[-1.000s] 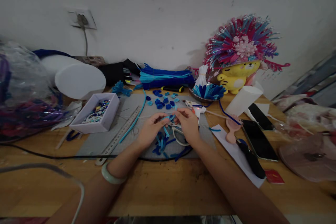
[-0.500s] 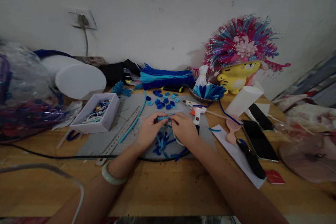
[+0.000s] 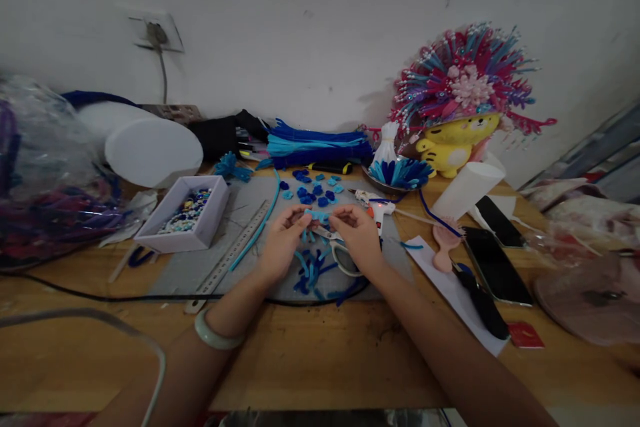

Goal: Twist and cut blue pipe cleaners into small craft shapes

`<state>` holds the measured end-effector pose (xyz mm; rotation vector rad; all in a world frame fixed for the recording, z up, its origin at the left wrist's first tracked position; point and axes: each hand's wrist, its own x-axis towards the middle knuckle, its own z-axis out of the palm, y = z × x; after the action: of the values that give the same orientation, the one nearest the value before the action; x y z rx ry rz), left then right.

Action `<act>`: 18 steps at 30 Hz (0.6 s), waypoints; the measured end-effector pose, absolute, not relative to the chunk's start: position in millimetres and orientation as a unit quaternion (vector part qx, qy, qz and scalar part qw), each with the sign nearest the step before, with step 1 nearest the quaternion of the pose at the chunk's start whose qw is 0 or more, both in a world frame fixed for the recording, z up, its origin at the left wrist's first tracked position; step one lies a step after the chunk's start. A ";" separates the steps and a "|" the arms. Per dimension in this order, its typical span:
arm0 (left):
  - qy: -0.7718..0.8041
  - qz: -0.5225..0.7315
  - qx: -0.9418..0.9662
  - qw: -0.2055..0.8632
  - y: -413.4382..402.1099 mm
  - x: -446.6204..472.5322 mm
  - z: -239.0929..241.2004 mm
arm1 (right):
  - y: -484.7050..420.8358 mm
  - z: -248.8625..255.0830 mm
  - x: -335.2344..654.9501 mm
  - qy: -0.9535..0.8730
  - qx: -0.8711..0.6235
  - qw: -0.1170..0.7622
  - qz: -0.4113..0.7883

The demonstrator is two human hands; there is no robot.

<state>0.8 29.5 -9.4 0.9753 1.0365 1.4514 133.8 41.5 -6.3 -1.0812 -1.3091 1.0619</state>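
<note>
Above the grey mat [image 3: 200,273], a short light-blue pipe cleaner piece [image 3: 319,215] is stretched between my two hands. The fingertips of my left hand [image 3: 281,243] pinch one end, and those of my right hand [image 3: 361,240] pinch the other. Scissors [image 3: 345,259] with pale handles lie under my right hand, partly hidden by it. Below my hands is a loose pile of cut blue pipe cleaner pieces [image 3: 310,268]. Small blue pipe cleaner flowers [image 3: 307,196] are scattered just beyond my fingers.
A bead box [image 3: 213,220], a steel ruler [image 3: 227,263] and a black cable [image 3: 125,295] are on the left. On the right are a glue gun [image 3: 383,210], a pink brush [image 3: 444,247] and a phone [image 3: 495,267]. Pipe cleaner bundles [image 3: 320,145] line the wall.
My hands have drawn slightly apart and risen a little, so more of the light-blue piece shows between them. The scissors' handle has become more visible beside my right hand.
</note>
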 end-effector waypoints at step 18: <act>0.437 0.621 0.377 0.529 28.1 6.0 -14.7 | 29.5 -7.0 128.1 -0.663 -0.451 0.515 0.303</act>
<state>6.0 28.1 -14.7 0.9012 1.0447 1.4840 128.1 29.5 -7.0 -1.0844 -1.5939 0.7277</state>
